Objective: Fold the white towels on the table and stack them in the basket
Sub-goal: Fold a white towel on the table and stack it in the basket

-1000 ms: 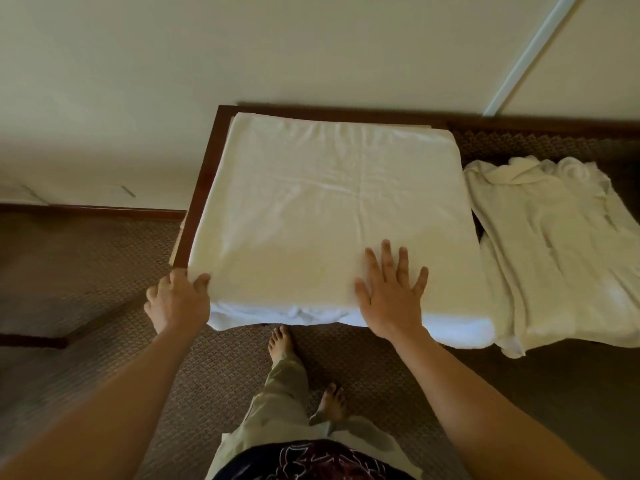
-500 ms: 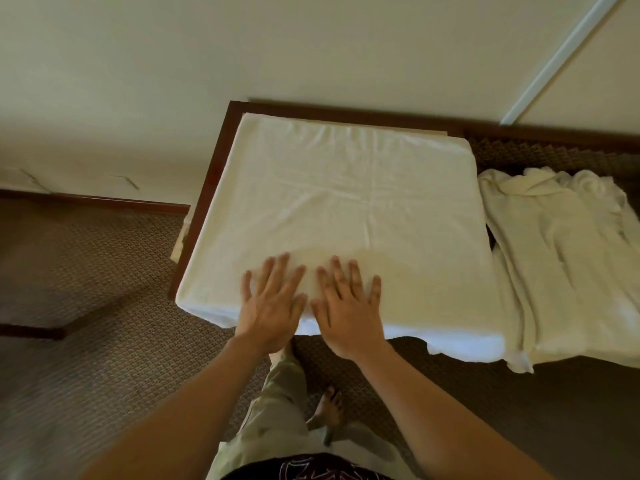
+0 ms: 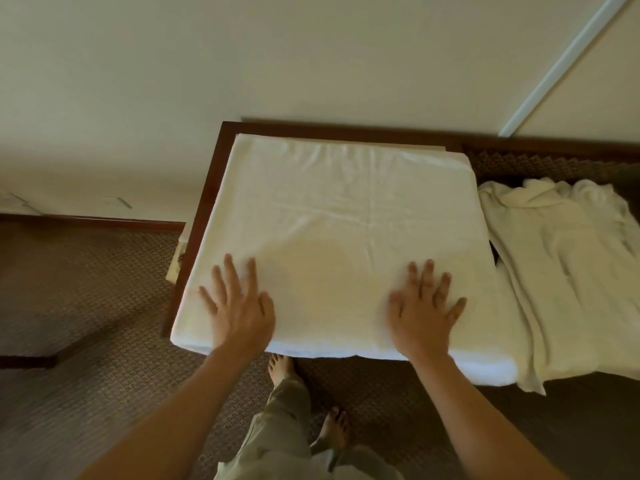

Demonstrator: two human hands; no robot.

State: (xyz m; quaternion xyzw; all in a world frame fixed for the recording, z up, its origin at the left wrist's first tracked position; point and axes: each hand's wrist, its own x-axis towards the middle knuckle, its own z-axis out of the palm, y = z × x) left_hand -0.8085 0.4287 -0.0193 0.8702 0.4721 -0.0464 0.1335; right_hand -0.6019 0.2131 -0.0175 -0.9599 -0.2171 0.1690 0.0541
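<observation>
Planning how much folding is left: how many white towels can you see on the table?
2: a flat white towel spread under both hands, and a crumpled white towel to its right. Layers underneath may hide more.

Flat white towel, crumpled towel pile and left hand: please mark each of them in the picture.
flat white towel (image 3: 332,209): head view, middle of its smoothed top.
crumpled towel pile (image 3: 568,271): head view, centre of the heap.
left hand (image 3: 239,313): head view, back of the hand.

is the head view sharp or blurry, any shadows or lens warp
Head view: right hand slightly motion-blurred, left hand sharper; a dim shadow patch on the folded white towel between them; the table edge bows from the wide-angle lens.
</observation>
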